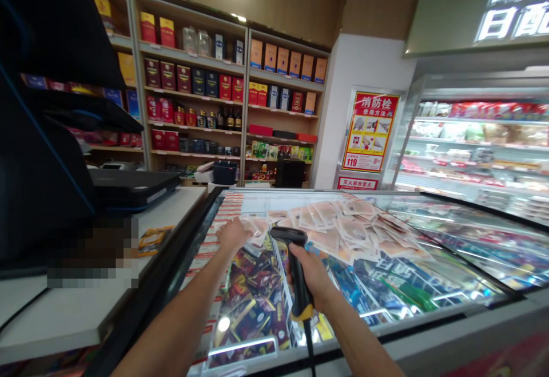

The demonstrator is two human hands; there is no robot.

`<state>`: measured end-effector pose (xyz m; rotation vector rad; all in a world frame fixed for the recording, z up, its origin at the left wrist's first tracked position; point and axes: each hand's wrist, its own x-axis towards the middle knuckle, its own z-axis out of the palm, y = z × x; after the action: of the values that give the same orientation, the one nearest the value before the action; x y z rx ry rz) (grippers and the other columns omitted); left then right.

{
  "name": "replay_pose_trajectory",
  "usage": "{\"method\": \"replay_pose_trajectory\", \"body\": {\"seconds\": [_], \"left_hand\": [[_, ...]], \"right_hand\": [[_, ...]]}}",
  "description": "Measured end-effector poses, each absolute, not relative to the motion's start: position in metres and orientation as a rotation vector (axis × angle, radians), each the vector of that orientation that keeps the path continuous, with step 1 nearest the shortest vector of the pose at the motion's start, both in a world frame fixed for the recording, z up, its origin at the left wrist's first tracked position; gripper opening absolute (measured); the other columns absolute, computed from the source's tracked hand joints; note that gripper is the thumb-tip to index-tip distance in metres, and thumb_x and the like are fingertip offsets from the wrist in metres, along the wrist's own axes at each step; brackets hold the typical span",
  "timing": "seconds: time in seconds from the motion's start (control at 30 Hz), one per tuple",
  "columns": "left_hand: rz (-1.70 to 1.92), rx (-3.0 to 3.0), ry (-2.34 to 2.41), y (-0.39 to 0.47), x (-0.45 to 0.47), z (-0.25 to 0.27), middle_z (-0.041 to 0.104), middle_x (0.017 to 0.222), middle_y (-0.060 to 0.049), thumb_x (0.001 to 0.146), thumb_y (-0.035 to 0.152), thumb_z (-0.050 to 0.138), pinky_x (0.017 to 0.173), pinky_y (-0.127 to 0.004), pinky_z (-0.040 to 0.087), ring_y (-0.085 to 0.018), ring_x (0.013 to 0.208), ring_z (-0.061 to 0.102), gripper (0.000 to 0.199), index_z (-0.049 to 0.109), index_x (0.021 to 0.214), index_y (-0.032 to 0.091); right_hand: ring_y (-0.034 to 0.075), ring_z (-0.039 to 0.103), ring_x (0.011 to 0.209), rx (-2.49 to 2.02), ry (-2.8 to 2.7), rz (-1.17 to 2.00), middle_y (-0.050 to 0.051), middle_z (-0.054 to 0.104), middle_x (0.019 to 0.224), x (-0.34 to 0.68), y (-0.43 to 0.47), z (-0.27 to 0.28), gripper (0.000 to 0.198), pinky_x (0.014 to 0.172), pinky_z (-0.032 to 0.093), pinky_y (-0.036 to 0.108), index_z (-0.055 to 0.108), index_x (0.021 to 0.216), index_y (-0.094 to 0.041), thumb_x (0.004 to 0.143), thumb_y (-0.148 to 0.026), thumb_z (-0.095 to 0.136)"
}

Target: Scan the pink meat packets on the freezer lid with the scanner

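Observation:
My right hand (pixel 311 277) is wrapped round the handle of a black and yellow barcode scanner (pixel 300 285), its head tilted to the left and its cable hanging down. To the left of the scanner head, my left hand (pixel 234 234) is closed at the edge of a flat, clear packet (pixel 256 227); its fingertips are partly hidden. Many similar flat packets with pinkish contents (pixel 343 222) lie overlapping on the glass top of a chest freezer (pixel 253 349), right of and beyond the scanner.
Colourful wrapped goods (pixel 257 291) show through the freezer glass. At left stand a white counter (pixel 77 314), a dark monitor-like device (pixel 38 108) and a black flat box (pixel 132 185). Shelves of boxed bottles (pixel 193 82) line the back wall; a lit refrigerated case (pixel 476 154) is at right.

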<state>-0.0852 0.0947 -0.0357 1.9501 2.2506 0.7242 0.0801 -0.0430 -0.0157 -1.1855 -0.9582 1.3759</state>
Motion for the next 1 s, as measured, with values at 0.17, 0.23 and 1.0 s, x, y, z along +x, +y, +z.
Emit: {"method": "replay_pose_trajectory", "body": {"seconds": [0.17, 0.23, 1.0], "left_hand": [[0.773, 2.083, 2.135, 0.096, -0.080, -0.039, 0.054, 0.104, -0.014, 0.058, 0.028, 0.053, 0.077, -0.029, 0.035, -0.024, 0.097, 0.049, 0.044, 0.049, 0.099, 0.014], [0.804, 2.061, 2.160, 0.095, -0.078, -0.039, 0.052, 0.107, -0.014, 0.058, 0.032, 0.054, 0.078, -0.030, 0.034, -0.025, 0.100, 0.047, 0.048, 0.047, 0.102, 0.014], [1.335, 1.535, 1.678, 0.119, -0.054, -0.030, 0.059, 0.083, -0.003, 0.077, 0.032, 0.046, 0.063, -0.029, 0.046, -0.012, 0.070, 0.056, 0.028, 0.053, 0.095, 0.012]], "right_hand": [[0.008, 0.042, 0.029, -1.185, -0.964, 1.382, -0.003, 0.047, 0.037, 0.075, -0.041, -0.016, 0.031, 0.030, 0.033, 0.019, 0.049, 0.064, -0.014, 0.068, -0.044, 0.047], [0.008, 0.043, 0.030, -1.177, -0.958, 1.389, -0.003, 0.047, 0.038, 0.076, -0.041, -0.017, 0.030, 0.030, 0.033, 0.019, 0.049, 0.064, -0.014, 0.068, -0.044, 0.047], [0.008, 0.046, 0.035, -1.097, -0.832, 1.260, -0.002, 0.051, 0.046, 0.120, -0.050, -0.009, 0.028, 0.032, 0.037, 0.018, 0.050, 0.069, -0.014, 0.066, -0.042, 0.052]]}}
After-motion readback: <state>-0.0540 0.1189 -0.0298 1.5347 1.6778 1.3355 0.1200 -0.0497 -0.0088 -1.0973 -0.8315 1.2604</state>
